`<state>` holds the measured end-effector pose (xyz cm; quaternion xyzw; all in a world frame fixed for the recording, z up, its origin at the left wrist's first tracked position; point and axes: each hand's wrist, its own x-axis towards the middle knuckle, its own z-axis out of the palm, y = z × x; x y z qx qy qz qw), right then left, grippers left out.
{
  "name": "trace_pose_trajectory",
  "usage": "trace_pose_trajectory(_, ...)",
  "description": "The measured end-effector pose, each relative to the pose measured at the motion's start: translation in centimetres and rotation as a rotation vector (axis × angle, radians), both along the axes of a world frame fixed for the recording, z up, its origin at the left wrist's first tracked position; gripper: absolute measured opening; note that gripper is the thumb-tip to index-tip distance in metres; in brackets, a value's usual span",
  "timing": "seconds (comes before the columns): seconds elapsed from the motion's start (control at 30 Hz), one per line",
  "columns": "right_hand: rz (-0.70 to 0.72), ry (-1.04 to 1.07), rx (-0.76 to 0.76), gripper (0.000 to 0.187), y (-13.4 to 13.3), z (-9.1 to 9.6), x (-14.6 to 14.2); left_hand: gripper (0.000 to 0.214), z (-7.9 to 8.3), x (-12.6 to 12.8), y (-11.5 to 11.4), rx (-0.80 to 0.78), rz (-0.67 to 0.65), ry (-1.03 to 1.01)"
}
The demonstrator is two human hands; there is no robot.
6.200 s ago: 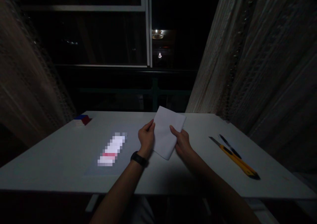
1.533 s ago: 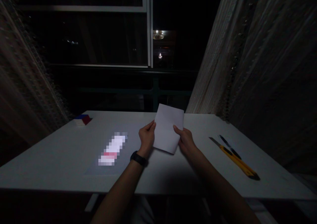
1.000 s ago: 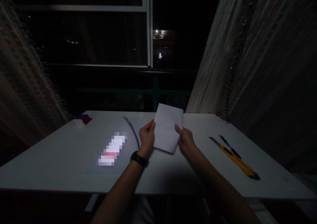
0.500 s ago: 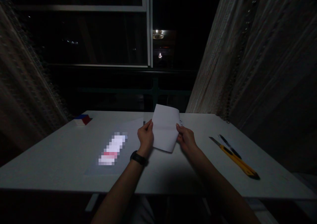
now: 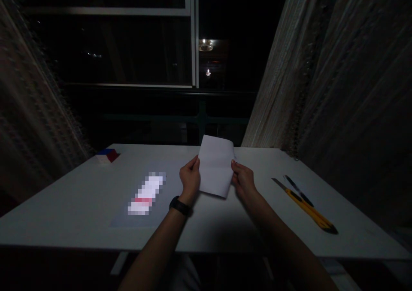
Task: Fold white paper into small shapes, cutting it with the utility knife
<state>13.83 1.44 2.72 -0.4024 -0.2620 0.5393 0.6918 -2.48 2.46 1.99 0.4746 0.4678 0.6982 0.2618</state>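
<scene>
A folded sheet of white paper [image 5: 215,166] is held up above the table, slightly tilted, with a faint crease across its middle. My left hand [image 5: 189,175] pinches its left edge, thumb on the near face; a dark watch is on that wrist. On the opposite edge, my right hand [image 5: 243,176] grips the paper between thumb and fingers. Small dark marks show at the paper's right edge, too small to read. The fingers behind the sheet are hidden.
On the white table [image 5: 77,201], a lit, pixelated phone-like screen [image 5: 146,194] rests on a pale sheet [image 5: 120,220]. A blue, white and red block [image 5: 107,155] sits far left. At right lie a yellow utility knife [image 5: 309,211], blade out, and a pen [image 5: 299,190]. Curtains flank a dark window.
The paper's right side and my right hand have shifted slightly to the right. A raised corner of the pale sheet behind my left hand no longer shows. Both hands keep their grip.
</scene>
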Motion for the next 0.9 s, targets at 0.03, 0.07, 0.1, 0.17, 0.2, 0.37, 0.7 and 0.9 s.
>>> trace_pose_trajectory(0.03,-0.004,-0.005,0.002,0.026,0.1,0.0,0.0,0.028,0.0,0.0,0.0,0.003,-0.009,-0.008)
trace_pose_trajectory(0.07,-0.011,-0.010,0.004,0.027,0.1,0.0,0.0,0.028,0.1,0.0,0.0,0.002,-0.019,-0.018)
trace_pose_trajectory(0.1,-0.018,-0.017,0.008,0.028,0.2,0.0,0.1,0.029,0.1,0.0,0.0,-0.003,-0.031,-0.033)
trace_pose_trajectory(0.17,-0.030,-0.030,0.017,0.030,0.2,0.0,0.0,0.031,0.2,0.1,0.0,-0.021,-0.057,-0.084)
trace_pose_trajectory(0.2,-0.032,-0.035,0.022,0.031,0.2,0.1,0.0,0.032,0.3,0.1,0.0,-0.033,-0.069,-0.120)
trace_pose_trajectory(0.37,-0.017,-0.063,0.052,0.032,0.1,0.3,-0.1,0.040,0.5,0.0,0.0,-0.146,-0.223,-0.360)
trace_pose_trajectory(0.7,-0.101,-0.008,0.053,0.028,0.2,0.4,0.2,0.031,1.0,-0.1,-0.1,-0.115,-0.250,-0.259)
trace_pose_trajectory(0.9,-0.096,-0.013,0.060,0.028,0.4,0.4,0.4,0.032,1.4,0.0,-0.3,-0.124,-0.209,-0.189)
